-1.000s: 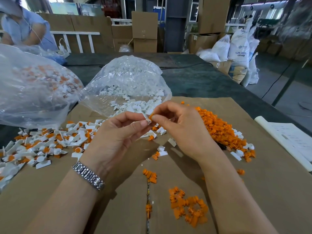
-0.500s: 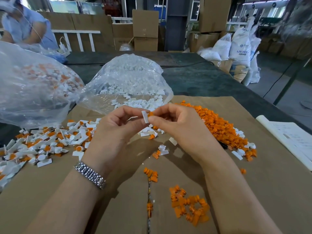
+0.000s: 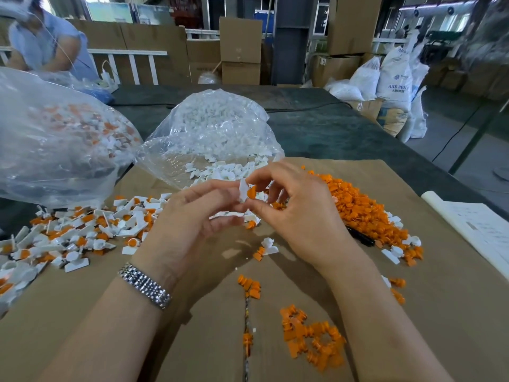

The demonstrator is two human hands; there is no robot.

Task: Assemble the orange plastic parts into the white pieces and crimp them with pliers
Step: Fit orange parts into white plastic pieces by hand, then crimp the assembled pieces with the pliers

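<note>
Surface: cardboard sheet laid over a dark table.
Room: stacked boxes, white sacks.
Hands: white piece pinched by left hand; orange part pinched by right hand.

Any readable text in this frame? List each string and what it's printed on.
"ABS RESI", cut off at the edge: on the white sack at back right.
A smaller line beneath it, and a logo above: too blurred to read.
Paper sheet at the table's right edge: printed lines, too small to read.
Cardboard boxes in the background: faint marks, not legible.
Nothing readable on the plastic bags, the parts or the watch.
</note>
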